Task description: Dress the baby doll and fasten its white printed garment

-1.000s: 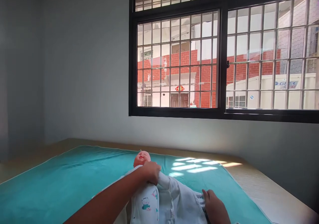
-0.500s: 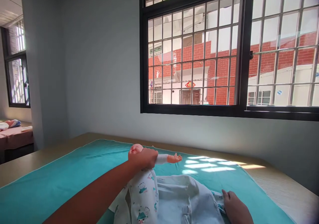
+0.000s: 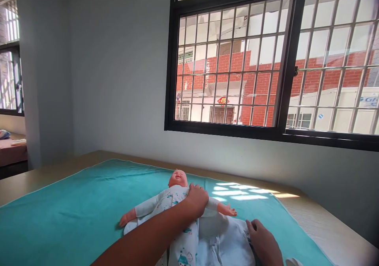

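Note:
A baby doll [image 3: 178,178] lies face up on a turquoise cloth [image 3: 89,195], arms spread to either side. It has on pale sleeves and a white baby garment [image 3: 185,246] with teal prints. My left hand [image 3: 197,199] is closed at the doll's shoulder and upper arm; the doll's bare hand [image 3: 227,209] sticks out beyond it. The garment's plain pale inner side is spread open to the right. At that side's outer edge my right hand [image 3: 263,238] pinches the fabric. My left forearm hides much of the doll's body.
The cloth covers a light wooden table [image 3: 322,214] with rounded corners. Behind it stands a grey wall [image 3: 124,80] with a barred, black-framed window [image 3: 231,128]. Sunlight patches fall on the cloth at right. A small white object [image 3: 293,262] shows at the bottom edge.
The doll has turned from tilted, with its head half behind my left hand, to lying face up with both arms showing. My left hand remains at its arm; my right hand still pinches the garment.

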Motion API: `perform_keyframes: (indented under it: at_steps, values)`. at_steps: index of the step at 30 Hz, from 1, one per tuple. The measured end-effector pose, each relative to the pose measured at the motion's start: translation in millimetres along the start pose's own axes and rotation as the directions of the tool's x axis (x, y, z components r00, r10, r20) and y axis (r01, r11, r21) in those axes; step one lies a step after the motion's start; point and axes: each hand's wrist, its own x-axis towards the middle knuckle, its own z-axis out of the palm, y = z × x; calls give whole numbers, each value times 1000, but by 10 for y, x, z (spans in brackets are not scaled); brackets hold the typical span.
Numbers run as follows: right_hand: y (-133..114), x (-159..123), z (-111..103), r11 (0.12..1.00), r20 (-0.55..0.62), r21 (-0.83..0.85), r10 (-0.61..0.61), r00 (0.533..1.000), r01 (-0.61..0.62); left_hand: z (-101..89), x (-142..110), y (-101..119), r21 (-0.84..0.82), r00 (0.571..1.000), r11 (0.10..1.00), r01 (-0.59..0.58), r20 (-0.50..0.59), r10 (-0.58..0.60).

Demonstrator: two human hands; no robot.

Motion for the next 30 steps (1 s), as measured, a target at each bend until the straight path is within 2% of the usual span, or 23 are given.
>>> perform_keyframes:
  at_steps: [3,6,8,10,12,14,17,20,23,25,30]
  values:
    - [-17,-24,-23,1000,-15,-8,1,1000,-1,50,-155,19,-50,998,998,-24,-53,21]
    - [-96,-82,-68,998,-162,-10,-62,985,61,65,-461,-108,-112,988,994,6,-155,-24]
    - [-203,-140,-75,984,-289,-8,-172,942,178,85,-701,-301,-199,961,978,64,-252,-114]
    - [-365,-222,-32,949,-336,55,-277,900,312,141,-930,-560,-393,899,910,133,-339,-278]
    - [-579,-328,83,893,-276,189,-351,895,409,232,-1125,-833,-588,860,791,168,-306,-409]
    - [-825,-440,260,828,-133,359,-411,902,430,327,-1267,-1062,-728,876,666,164,-202,-437]
    - [-1196,-547,549,723,50,602,-457,888,338,410,-1365,-1254,-834,923,532,146,-79,-377]
    - [-1492,-534,706,660,51,711,-391,919,241,425,-1343,-1298,-875,937,457,161,-10,-348]
    - [-1662,-458,710,679,6,700,-315,949,221,469,-1256,-1318,-878,938,454,154,-15,-346]
    - [-1703,-412,696,694,-15,686,-286,958,218,546,-1172,-1357,-856,939,490,164,-17,-344]
    - [-1652,-326,786,687,-92,663,-319,943,297,815,-921,-1489,-665,958,725,179,-51,-284]
